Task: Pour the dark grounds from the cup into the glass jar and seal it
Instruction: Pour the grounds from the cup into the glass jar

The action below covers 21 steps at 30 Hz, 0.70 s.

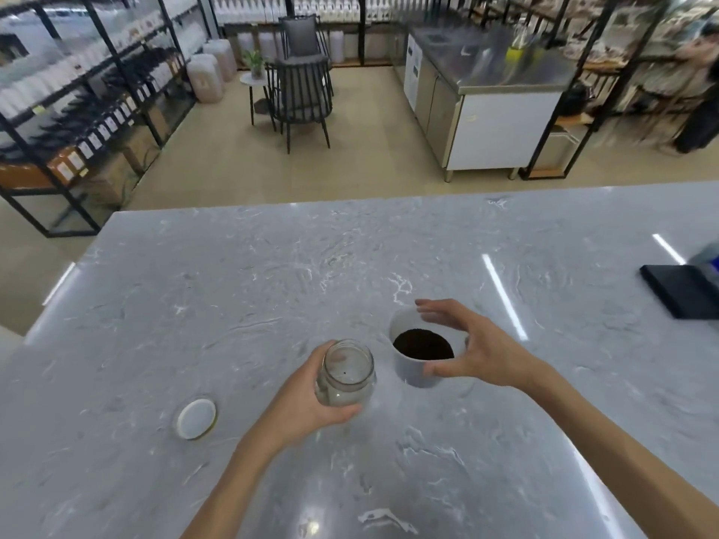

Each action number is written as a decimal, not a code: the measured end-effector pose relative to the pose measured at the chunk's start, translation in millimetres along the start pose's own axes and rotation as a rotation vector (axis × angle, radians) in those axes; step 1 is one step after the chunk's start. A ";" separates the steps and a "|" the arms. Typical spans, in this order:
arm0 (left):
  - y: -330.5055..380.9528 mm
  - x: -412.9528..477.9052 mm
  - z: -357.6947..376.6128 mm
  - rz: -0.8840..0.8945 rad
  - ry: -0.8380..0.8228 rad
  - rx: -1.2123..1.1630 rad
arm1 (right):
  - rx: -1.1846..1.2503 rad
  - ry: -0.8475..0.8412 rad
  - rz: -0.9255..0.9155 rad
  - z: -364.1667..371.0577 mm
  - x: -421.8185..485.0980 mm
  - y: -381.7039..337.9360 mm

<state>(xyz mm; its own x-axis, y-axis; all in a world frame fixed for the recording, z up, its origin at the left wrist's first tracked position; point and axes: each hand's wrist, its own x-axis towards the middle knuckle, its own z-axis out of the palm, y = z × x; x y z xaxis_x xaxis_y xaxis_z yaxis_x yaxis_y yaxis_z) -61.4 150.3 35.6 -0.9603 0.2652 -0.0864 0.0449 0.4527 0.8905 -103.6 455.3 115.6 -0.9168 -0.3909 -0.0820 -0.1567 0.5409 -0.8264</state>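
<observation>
A clear glass jar (347,373) stands open-mouthed and empty on the grey marble counter (272,274), and my left hand (307,398) is wrapped around its left side. Just to its right sits a white cup (412,369) with dark grounds (423,345) inside. My right hand (472,346) is spread around the cup's right side, fingers over the far rim and thumb near the front wall, not clearly closed on it. The jar's white lid (195,418) lies flat on the counter to the left of the jar.
A black flat device (681,289) lies at the counter's right edge. Beyond the counter are black chairs (301,91), a steel cabinet (478,99) and shelving with bottles (97,99). A person (700,91) stands at the far right.
</observation>
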 end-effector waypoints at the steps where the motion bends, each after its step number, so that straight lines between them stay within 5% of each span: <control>1: 9.1 2.3 -3.2 0.010 0.009 -0.008 | -0.008 -0.018 -0.026 -8.6 3.4 -7.6; 5: 44.6 8.3 -17.6 0.019 0.023 0.013 | -0.121 -0.118 -0.093 -43.8 18.2 -44.2; 11: 84.5 14.5 -26.1 0.015 0.078 0.169 | -0.808 -0.176 -0.249 -70.5 50.4 -115.3; 21: 123.1 35.5 -19.7 -0.023 0.164 0.352 | -1.279 -0.340 -0.427 -78.1 78.2 -190.5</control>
<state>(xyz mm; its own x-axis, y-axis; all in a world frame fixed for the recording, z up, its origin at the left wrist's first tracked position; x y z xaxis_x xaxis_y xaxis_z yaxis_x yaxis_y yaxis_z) -95.4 198.7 151.0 -0.9921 0.1251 -0.0068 0.0873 0.7288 0.6791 -174.2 379.8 310.1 -0.6088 -0.7568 -0.2381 -0.7919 0.5613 0.2407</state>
